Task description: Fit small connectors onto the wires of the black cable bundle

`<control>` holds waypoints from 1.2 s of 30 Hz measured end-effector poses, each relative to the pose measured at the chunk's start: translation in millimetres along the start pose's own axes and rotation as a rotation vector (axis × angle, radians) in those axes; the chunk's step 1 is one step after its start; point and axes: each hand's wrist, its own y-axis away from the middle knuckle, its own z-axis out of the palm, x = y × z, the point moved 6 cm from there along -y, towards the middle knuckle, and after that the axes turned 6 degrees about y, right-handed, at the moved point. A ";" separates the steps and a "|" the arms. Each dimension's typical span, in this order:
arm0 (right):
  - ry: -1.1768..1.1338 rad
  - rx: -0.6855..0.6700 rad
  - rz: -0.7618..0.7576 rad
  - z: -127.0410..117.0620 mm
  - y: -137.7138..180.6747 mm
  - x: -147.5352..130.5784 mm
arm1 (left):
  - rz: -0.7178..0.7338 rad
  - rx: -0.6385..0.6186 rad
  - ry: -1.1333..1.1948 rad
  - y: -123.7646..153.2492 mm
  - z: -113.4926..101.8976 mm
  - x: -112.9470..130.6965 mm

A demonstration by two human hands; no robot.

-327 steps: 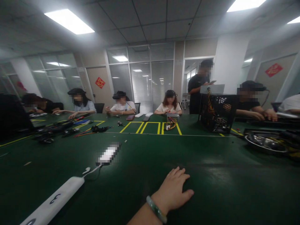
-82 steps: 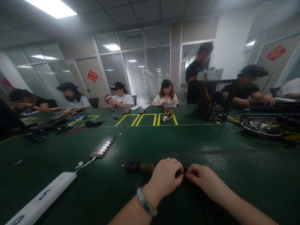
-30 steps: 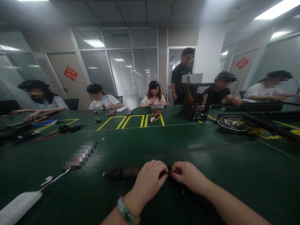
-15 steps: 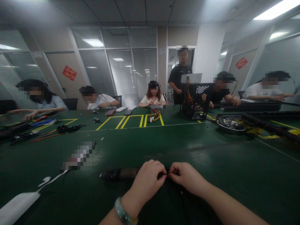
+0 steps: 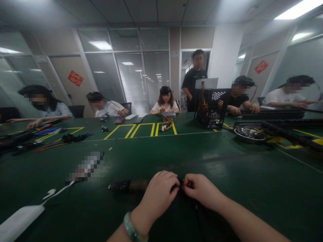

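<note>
Pinching: left hand (image 5: 157, 198) and right hand (image 5: 202, 190), fingers closed together on a black cable (image 5: 180, 185)
Beside: black-and-brown tube (image 5: 128, 186), touching the left hand
Beneath: green worktop (image 5: 252, 201)

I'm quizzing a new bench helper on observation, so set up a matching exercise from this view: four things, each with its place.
Things:
1. green bangle
2. steel bowl
3. black mesh computer case
4. dark cylindrical object

Places:
A. lying on the table beside the left hand
B. around the wrist of that hand
C. toward the table's right side, holding dark parts
D. standing farther back, wires showing

Pairs: 1-B, 2-C, 3-D, 4-A
</note>
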 end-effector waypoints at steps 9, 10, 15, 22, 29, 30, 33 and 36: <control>-0.029 -0.008 -0.012 1.4 0.0 0.0 | -0.052 0.008 -0.018 -0.6 -0.4 -4.3; -0.030 -0.008 -0.010 1.4 0.0 0.0 | -0.040 0.007 -0.015 -0.9 0.0 -4.5; -0.019 -0.009 0.006 1.6 -0.6 1.7 | -0.016 0.006 -0.015 -1.3 0.3 -4.4; -0.011 -0.012 -0.009 2.5 -0.7 3.7 | -0.036 0.037 -0.014 -1.1 -0.7 -1.8; -0.008 -0.004 -0.011 3.7 -1.1 5.5 | -0.006 0.038 -0.005 -0.4 -1.0 0.4; -0.008 -0.003 -0.009 3.2 -0.8 5.1 | -0.019 0.046 -0.012 -0.2 -1.6 -0.4; -0.010 -0.010 -0.002 1.9 -0.4 2.8 | -0.052 0.060 -0.031 0.5 -2.9 -3.2; -0.009 -0.012 0.006 0.8 -0.3 0.6 | -0.041 0.040 -0.035 0.4 -1.9 -2.9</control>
